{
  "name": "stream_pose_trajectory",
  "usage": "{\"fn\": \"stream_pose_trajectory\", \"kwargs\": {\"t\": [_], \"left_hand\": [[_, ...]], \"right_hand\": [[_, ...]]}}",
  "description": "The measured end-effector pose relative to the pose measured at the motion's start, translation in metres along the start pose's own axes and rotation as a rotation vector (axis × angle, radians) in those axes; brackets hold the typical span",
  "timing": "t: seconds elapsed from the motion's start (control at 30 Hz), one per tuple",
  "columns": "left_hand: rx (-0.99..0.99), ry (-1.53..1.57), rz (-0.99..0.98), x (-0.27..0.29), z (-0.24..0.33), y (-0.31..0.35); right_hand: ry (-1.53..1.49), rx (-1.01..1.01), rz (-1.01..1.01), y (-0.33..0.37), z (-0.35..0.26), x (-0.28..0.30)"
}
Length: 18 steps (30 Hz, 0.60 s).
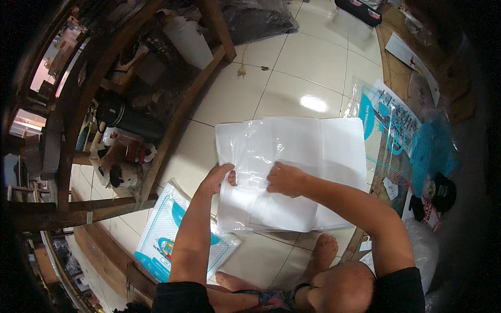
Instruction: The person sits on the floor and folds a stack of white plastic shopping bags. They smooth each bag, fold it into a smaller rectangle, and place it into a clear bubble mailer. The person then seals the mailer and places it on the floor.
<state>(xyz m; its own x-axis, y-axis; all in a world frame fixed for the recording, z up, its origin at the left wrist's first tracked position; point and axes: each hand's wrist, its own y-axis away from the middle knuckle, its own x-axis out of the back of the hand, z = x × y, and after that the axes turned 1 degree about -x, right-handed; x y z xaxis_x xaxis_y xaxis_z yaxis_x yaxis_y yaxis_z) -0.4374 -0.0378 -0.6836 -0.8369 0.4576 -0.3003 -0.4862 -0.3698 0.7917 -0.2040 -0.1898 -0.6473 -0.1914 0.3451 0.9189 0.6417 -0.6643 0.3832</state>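
Large white sheets (342,156) lie in front of me, just above the tiled floor, with a glossy clear plastic bag (255,138) over their left part. My left hand (218,179) grips the left edge, its thumb lying on top. Closer to the middle, my right hand (288,179) has its fingers curled in a pinch on the plastic; its fingertips are partly hidden. Wrinkles and bright reflections run through the plastic between both hands. How far the sheets reach into the bag is hard to see.
A white-and-turquoise printed package (162,237) lies by my left forearm. More clear turquoise-printed packaging (389,135) is at the right, near a blue plastic bag (433,148). A cluttered wooden shelf (180,122) stands at the left, holding a dark cylinder (133,120). A plug (241,71) lies on the floor.
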Motion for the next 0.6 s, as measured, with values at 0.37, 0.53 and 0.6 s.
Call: {"fn": "stream_pose_trajectory", "kwargs": {"t": [0.37,0.53,0.6], "left_hand": [[-0.017,0.025,-0.022,-0.002,-0.001,-0.001],[0.013,0.041,0.025,-0.001,0.001,0.000],[0.005,0.033,0.015,-0.005,0.003,0.002]], "right_hand": [[-0.130,-0.811,-0.250,0.259,0.007,0.049],[-0.313,-0.771,0.316,0.198,0.016,0.046],[-0.363,-0.369,0.446,0.119,0.021,0.031]]}}
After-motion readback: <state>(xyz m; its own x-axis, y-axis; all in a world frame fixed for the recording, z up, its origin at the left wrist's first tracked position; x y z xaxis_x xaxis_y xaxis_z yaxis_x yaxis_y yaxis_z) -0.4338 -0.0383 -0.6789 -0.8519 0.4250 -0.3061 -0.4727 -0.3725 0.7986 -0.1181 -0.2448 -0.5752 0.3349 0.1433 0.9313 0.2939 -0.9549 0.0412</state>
